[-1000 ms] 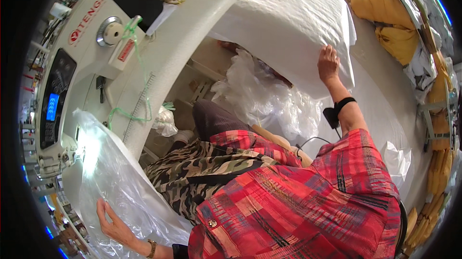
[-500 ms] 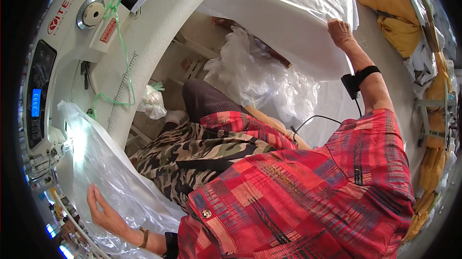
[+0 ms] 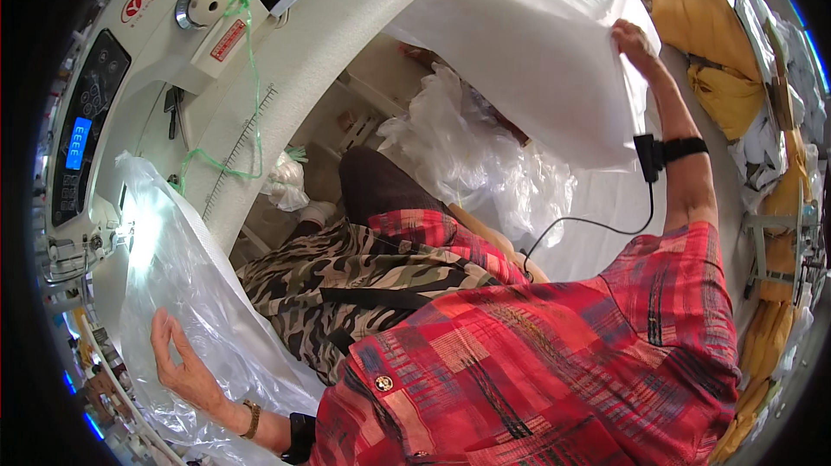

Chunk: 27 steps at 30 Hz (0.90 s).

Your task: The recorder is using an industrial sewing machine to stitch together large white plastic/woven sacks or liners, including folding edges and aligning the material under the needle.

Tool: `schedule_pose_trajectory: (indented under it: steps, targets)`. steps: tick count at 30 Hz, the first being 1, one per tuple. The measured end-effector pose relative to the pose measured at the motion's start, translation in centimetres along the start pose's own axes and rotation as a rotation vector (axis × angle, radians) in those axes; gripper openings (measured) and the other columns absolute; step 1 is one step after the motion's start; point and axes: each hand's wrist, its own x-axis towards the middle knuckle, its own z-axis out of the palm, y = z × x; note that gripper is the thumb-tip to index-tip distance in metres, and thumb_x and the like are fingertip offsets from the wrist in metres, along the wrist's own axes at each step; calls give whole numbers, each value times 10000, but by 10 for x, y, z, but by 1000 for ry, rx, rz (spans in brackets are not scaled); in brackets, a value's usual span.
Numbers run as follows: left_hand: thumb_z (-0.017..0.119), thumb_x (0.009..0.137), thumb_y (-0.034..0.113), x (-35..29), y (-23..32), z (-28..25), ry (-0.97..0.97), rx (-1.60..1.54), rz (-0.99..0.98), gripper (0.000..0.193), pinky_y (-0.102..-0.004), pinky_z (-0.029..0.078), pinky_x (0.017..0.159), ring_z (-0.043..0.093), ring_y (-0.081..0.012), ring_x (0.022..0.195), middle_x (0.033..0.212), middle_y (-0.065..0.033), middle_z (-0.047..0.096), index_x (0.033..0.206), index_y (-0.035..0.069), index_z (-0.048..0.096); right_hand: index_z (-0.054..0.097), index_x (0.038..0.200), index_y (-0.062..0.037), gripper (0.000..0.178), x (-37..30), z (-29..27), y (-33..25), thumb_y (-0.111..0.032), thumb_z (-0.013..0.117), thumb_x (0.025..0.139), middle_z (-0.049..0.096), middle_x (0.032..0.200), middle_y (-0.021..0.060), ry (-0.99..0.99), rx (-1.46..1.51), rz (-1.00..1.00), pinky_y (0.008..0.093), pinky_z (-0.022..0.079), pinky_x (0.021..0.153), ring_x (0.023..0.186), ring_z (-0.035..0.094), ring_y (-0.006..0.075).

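Note:
At the left, my left hand (image 3: 183,375) rests against a clear plastic sheet (image 3: 212,336) by the sewing machine, its fingers extended and slightly bent, with a gap between them. The sheet lies under the machine's bright lamp. On the far right, my right hand (image 3: 638,49) is closed on the edge of a large white sheet (image 3: 545,59), fingers wrapped over it. The white sheet drapes over the table's far end and hangs down; whether it is film or cloth I cannot tell. The white sewing machine (image 3: 143,42) has a small lit display.
Crumpled clear plastic (image 3: 467,146) lies below the curved table edge (image 3: 346,16). Green thread (image 3: 258,111) trails from the machine across a ruler scale. Folded yellow-brown fabric (image 3: 705,25) is stacked at the right. A cable (image 3: 597,222) runs from my right wrist band.
My right hand has lifted the white sheet's edge and pulled it slightly outward, so the sheet hangs more taut. My left hand stays by the plastic, and the view has shifted a little.

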Motion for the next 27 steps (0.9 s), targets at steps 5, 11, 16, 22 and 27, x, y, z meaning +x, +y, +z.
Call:
schedule_pose_trajectory:
  steps: [5, 11, 16, 22, 27]
  targets:
    - [575, 965, 106, 4, 11, 6, 14, -38, 73, 266, -356, 514, 858, 659, -265, 991, 1161, -147, 668, 1190, -27, 625, 618, 851, -65, 206, 8, -70, -4, -201, 491, 940, 635, 804, 18, 113, 561, 131, 259, 470, 623, 676, 571, 120]
    - [582, 962, 116, 1, 31, -6, 56, -19, 121, 269, -358, 515, 844, 661, -254, 987, 1168, -143, 668, 1192, -17, 623, 632, 942, -14, 217, -27, -52, -93, -166, 480, 967, 648, 806, 30, 473, 1210, 68, 247, 497, 671, 707, 607, 117]
    - [682, 897, 247, -1, 72, 3, -33, -340, 405, 463, -363, 506, 890, 642, -286, 1070, 1221, -159, 642, 1259, -21, 574, 629, 1076, 30, 276, -136, -14, -231, -142, 485, 915, 579, 850, 4, 611, 403, -287, 210, 434, 652, 738, 515, 67]
    - [711, 826, 286, 6, 179, 46, -195, -450, 872, 624, -525, 276, 1127, 382, -355, 1381, 1463, -166, 447, 1352, 29, 497, 539, 865, 1, 84, -227, 38, -354, 23, 543, 784, 582, 794, 137, -252, 743, -760, 339, 480, 653, 709, 595, 246]
    - [680, 832, 189, 7, 209, 48, -237, -475, 1249, 498, -514, 358, 1081, 574, -338, 1202, 1244, -116, 634, 1288, 68, 521, 555, 867, -6, 74, -260, 67, -377, -74, 551, 896, 595, 792, 114, -851, 1015, -937, 348, 471, 698, 734, 597, 243]
